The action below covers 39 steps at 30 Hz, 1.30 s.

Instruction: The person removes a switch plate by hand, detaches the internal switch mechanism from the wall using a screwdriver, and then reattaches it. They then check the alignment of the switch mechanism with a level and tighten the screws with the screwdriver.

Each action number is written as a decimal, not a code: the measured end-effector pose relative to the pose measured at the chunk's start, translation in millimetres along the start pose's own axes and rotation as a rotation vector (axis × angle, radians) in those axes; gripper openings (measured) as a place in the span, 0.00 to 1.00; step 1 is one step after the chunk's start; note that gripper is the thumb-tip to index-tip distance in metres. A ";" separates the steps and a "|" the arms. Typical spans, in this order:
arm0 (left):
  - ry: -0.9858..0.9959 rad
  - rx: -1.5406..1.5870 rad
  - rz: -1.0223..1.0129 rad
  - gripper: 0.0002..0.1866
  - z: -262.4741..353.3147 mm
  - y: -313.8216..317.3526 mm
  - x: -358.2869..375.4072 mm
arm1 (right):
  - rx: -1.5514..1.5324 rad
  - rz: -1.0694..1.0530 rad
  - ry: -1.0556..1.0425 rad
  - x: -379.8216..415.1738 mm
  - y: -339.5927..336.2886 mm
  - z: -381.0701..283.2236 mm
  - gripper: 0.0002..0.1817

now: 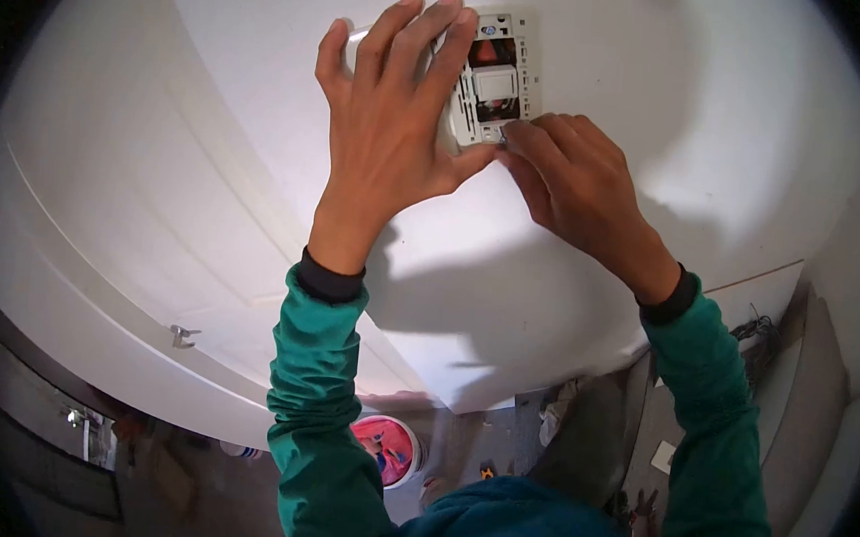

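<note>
A white electrical switch frame (496, 82) sits against the white wall, with two dark openings beside a white switch module (495, 82). My left hand (386, 106) grips its left side, fingers bent over the upper edge and thumb at the bottom edge. Part of the frame is hidden under those fingers. At the frame's lower end, my right hand (586, 175) pinches a small, dark metallic piece that looks like a screw (503, 135). The thumb and index finger cover most of it. Both hands are close together around the frame's bottom corner.
To the left is a white door (156, 199) with a metal handle (183, 337). A bucket (417, 454) with pink contents stands on the floor below. Dark cables (760, 327) lie at the right, near grey panels. Shadows of the arms fall across the wall.
</note>
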<state>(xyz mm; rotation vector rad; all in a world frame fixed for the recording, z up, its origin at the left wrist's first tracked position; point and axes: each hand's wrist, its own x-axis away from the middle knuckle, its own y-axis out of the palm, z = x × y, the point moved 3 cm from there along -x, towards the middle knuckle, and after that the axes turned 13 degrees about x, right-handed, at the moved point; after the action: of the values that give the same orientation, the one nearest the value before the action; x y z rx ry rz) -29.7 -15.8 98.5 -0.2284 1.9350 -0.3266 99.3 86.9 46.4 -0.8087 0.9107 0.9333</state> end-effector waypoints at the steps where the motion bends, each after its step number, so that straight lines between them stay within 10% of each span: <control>1: 0.009 0.024 0.025 0.47 1.1 -2.8 -0.9 | 0.059 0.000 0.005 -0.1 1.3 -1.5 0.14; 5: -0.087 -0.103 -0.219 0.55 4.4 -1.1 -3.2 | 0.158 -0.071 -0.005 -6.1 -3.2 -8.9 0.12; 12: 0.078 -0.050 0.025 0.36 -1.8 3.6 -1.0 | 0.420 -0.219 0.164 -14.6 3.0 -24.0 0.10; 39: 0.156 -0.013 -0.014 0.36 -35.7 28.5 1.8 | 0.293 -0.468 0.662 -24.2 21.6 -34.7 0.25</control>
<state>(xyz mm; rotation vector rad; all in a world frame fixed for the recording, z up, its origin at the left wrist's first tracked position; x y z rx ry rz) -63.6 14.8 100.2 -0.2307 2.0909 -0.3502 62.4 57.3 50.7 -1.0349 1.3128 0.0996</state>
